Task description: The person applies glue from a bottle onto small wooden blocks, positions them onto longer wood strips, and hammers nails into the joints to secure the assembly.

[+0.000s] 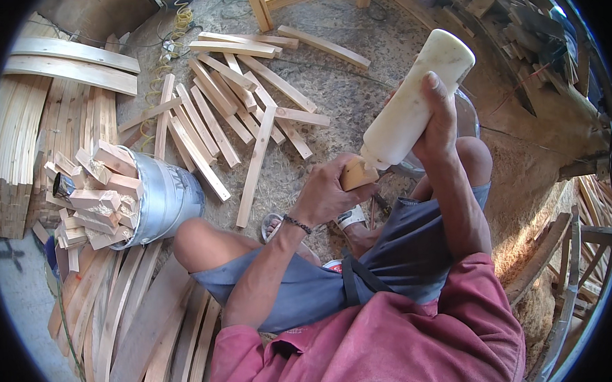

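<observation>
While the right hand (439, 120) tips a white bottle (411, 101), the left hand (326, 193) grips a wood block (357, 174).
Both hands' fingers are wrapped tight; nozzle touches the block above the knees, slats (241, 105) on the floor beyond.

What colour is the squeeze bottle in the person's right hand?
Off-white, a creamy, slightly grimy plastic bottle, seen in the head view.

Bright, even daylight, soft shadows, sharp centre, heavy fisheye bending, black corners.
</observation>
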`<action>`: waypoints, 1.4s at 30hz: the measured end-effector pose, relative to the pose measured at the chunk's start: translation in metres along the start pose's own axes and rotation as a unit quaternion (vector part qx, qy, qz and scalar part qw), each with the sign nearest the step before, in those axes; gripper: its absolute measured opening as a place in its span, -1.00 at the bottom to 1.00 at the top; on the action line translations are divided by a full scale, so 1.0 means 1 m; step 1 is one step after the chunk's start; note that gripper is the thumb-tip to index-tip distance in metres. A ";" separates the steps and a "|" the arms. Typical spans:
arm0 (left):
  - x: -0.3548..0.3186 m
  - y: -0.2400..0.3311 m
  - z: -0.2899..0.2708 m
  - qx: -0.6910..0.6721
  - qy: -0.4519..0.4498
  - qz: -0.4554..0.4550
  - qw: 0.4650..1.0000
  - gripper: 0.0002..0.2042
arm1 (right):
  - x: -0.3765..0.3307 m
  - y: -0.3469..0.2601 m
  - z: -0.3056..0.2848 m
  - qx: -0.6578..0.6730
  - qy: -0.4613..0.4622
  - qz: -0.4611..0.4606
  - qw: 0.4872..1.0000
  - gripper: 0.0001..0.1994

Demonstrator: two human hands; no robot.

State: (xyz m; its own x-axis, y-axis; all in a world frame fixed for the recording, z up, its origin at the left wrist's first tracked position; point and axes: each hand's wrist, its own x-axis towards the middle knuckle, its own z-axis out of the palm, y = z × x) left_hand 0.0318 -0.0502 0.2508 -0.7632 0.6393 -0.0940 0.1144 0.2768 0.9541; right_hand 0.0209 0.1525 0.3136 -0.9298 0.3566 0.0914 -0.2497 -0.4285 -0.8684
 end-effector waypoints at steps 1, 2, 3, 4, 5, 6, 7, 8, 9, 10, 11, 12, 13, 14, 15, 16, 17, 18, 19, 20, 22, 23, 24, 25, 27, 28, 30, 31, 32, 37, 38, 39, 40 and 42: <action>0.000 0.000 0.000 -0.005 -0.002 0.000 1.000 -0.47 | 0.001 0.000 -0.001 -0.002 0.000 0.000 1.000 -0.53; 0.000 0.001 0.000 -0.010 -0.004 0.001 1.000 -0.48 | 0.002 0.001 -0.002 -0.012 -0.001 -0.005 1.000 -0.52; 0.000 0.001 0.000 -0.014 -0.006 -0.001 1.000 -0.47 | 0.003 0.001 -0.004 -0.023 -0.001 -0.009 1.000 -0.50; 0.000 0.001 0.000 -0.018 -0.007 -0.004 1.000 -0.47 | 0.004 0.002 -0.004 -0.034 -0.001 -0.014 0.999 -0.48; 0.000 0.001 0.000 -0.022 -0.008 -0.007 1.000 -0.47 | 0.004 0.002 -0.004 -0.033 0.000 -0.015 0.999 -0.48; 0.000 0.000 0.000 -0.023 -0.008 -0.003 1.000 -0.47 | 0.003 0.001 -0.003 -0.033 0.001 -0.017 0.999 -0.47; 0.000 -0.001 0.001 -0.024 -0.007 0.001 1.000 -0.46 | 0.003 0.000 -0.003 -0.033 0.001 -0.019 0.999 -0.47; -0.001 -0.001 0.001 -0.026 -0.005 0.005 1.000 -0.46 | 0.002 -0.001 -0.002 -0.032 0.003 -0.019 0.999 -0.47; -0.001 -0.001 0.001 -0.019 -0.009 0.003 1.000 -0.46 | 0.001 -0.002 -0.001 -0.031 0.004 -0.018 0.999 -0.46; -0.001 -0.001 0.001 -0.011 -0.012 -0.001 1.000 -0.46 | 0.000 -0.003 0.000 -0.030 0.005 -0.017 0.999 -0.46; 0.000 -0.001 0.000 -0.004 -0.014 -0.004 1.000 -0.45 | -0.001 -0.004 0.000 -0.031 -0.001 -0.017 0.999 -0.45; 0.000 -0.001 0.001 -0.001 -0.013 -0.002 1.000 -0.45 | -0.002 -0.005 0.000 -0.032 -0.007 -0.016 0.999 -0.45; 0.000 -0.002 0.001 0.003 -0.012 -0.001 1.000 -0.45 | -0.002 -0.005 0.000 -0.033 -0.012 -0.016 0.999 -0.45; 0.000 -0.003 0.001 0.007 -0.011 0.001 1.000 -0.45 | -0.002 -0.004 -0.001 -0.031 -0.014 -0.016 0.999 -0.46; 0.000 -0.003 0.001 0.000 -0.011 0.002 1.000 -0.45 | -0.002 -0.004 -0.001 -0.029 -0.017 -0.016 0.999 -0.46; 0.000 -0.002 0.001 -0.006 -0.011 0.003 1.000 -0.45 | -0.001 -0.003 -0.002 -0.026 -0.019 -0.017 0.999 -0.46; -0.001 -0.002 0.001 -0.013 -0.010 0.004 1.000 -0.46 | -0.001 -0.002 -0.002 -0.026 -0.017 -0.016 0.999 -0.46; -0.001 -0.004 0.002 -0.014 0.002 0.024 1.000 -0.48 | 0.000 -0.001 -0.003 -0.027 -0.014 -0.016 0.999 -0.47; 0.000 -0.007 0.004 -0.015 0.014 0.046 0.999 -0.50 | 0.001 -0.001 -0.004 -0.027 -0.012 -0.017 0.999 -0.47; 0.000 -0.007 0.006 -0.017 0.025 0.067 0.997 -0.52 | 0.001 -0.001 -0.005 -0.029 -0.012 -0.019 0.999 -0.46; -0.001 -0.006 0.005 -0.020 0.013 0.032 0.999 -0.49 | 0.002 -0.001 -0.007 -0.034 -0.014 -0.024 0.999 -0.46; -0.001 -0.004 0.004 -0.022 0.006 0.015 1.000 -0.47 | 0.001 -0.002 -0.008 -0.037 -0.014 -0.025 0.999 -0.46; -0.001 -0.003 0.002 -0.025 0.002 0.006 1.000 -0.48 | 0.001 -0.002 -0.009 -0.040 -0.014 -0.026 0.999 -0.46; -0.001 -0.001 -0.001 -0.028 -0.001 -0.003 1.000 -0.50 | 0.001 -0.002 -0.008 -0.042 -0.016 -0.027 0.999 -0.45; -0.001 -0.001 -0.003 -0.031 0.006 -0.008 0.999 -0.52 | 0.001 0.000 -0.008 -0.042 -0.010 -0.030 0.999 -0.45; -0.002 -0.002 -0.003 -0.031 0.017 -0.004 0.999 -0.54 | 0.001 0.000 -0.008 -0.041 -0.008 -0.031 0.999 -0.44; -0.002 -0.004 -0.004 -0.034 0.031 0.000 0.999 -0.55 | 0.000 0.001 -0.005 -0.036 -0.020 -0.032 0.999 -0.43; -0.002 -0.005 -0.003 -0.038 0.033 0.002 0.999 -0.56 | -0.001 0.000 -0.004 -0.035 -0.024 -0.034 0.999 -0.42; -0.002 -0.005 -0.003 -0.042 0.034 0.004 0.999 -0.56 | -0.002 -0.001 -0.004 -0.037 -0.023 -0.034 0.998 -0.42; -0.002 -0.002 -0.005 -0.014 0.015 0.015 1.000 -0.54 | -0.002 0.000 -0.005 -0.042 -0.016 -0.037 0.998 -0.40; -0.002 -0.001 -0.005 -0.007 0.007 0.010 1.000 -0.53 | -0.001 0.000 -0.006 -0.050 -0.017 -0.044 0.998 -0.41; -0.003 -0.001 -0.005 -0.010 0.010 0.013 1.000 -0.53 | 0.001 0.001 -0.007 -0.058 -0.017 -0.050 0.997 -0.42; -0.003 0.001 -0.005 -0.013 0.013 0.016 1.000 -0.52 | 0.002 0.001 -0.008 -0.066 -0.018 -0.057 0.996 -0.43; -0.003 0.000 -0.003 -0.022 0.013 0.021 0.999 -0.52 | 0.006 0.000 -0.009 -0.091 0.001 -0.052 0.994 -0.45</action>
State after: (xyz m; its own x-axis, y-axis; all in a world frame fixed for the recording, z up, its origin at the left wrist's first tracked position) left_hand 0.0318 -0.0545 0.2518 -0.7741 0.6313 -0.0467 0.1188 0.2175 0.9688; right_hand 0.0180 0.1615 0.3097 -0.9007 0.3931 0.1849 -0.2913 -0.2309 -0.9283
